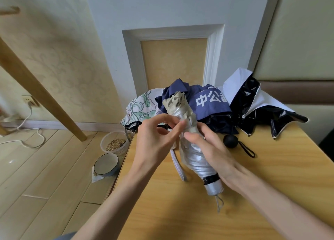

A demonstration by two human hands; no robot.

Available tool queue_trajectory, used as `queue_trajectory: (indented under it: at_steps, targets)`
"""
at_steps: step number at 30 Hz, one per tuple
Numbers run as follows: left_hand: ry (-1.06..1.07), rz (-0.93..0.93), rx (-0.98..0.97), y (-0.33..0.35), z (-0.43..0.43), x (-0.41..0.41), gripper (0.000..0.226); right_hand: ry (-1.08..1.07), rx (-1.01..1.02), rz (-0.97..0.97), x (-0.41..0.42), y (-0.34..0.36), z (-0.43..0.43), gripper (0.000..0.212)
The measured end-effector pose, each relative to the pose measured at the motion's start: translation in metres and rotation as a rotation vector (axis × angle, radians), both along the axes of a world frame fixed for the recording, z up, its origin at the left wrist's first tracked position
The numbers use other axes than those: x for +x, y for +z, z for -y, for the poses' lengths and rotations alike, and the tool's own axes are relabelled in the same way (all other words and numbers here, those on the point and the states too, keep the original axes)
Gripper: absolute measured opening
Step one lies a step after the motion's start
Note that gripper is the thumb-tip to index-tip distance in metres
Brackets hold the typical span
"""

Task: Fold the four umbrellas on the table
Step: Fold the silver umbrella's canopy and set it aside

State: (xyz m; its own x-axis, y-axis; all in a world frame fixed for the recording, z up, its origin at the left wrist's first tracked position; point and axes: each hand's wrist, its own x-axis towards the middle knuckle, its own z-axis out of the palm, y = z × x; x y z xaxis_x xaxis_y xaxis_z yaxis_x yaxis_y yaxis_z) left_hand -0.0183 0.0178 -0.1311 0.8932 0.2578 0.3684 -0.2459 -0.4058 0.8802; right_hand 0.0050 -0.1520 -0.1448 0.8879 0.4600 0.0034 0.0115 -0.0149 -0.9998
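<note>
A khaki and silver umbrella (196, 154) is held tilted above the wooden table (253, 194), its canopy gathered along the shaft and its silver handle pointing toward me. My right hand (215, 153) grips its lower body from the right. My left hand (159, 136) pinches a fold of its fabric near the upper end. Behind it lie three loose umbrellas: a floral white one (139, 107), a navy one with white characters (211, 102), and a white one with black lining (256, 104).
A black ball handle with a wrist strap (231, 141) lies on the table right of my hands. A white strap (178, 165) hangs under the held umbrella. On the floor left of the table stand a plastic tub of grain (115, 144) and a bowl (106, 164).
</note>
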Motion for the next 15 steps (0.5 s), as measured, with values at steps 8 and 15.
queue_trajectory:
  at_steps: [8,15]
  targets:
    - [-0.123,-0.168,-0.252,0.005,-0.01,-0.002,0.014,-0.041,0.065,0.033,0.008,-0.008,0.0,0.046]
    - [-0.108,-0.202,-0.212,0.004,-0.018,-0.001,0.015,-0.044,0.064,0.034,0.009,-0.01,-0.003,0.054]
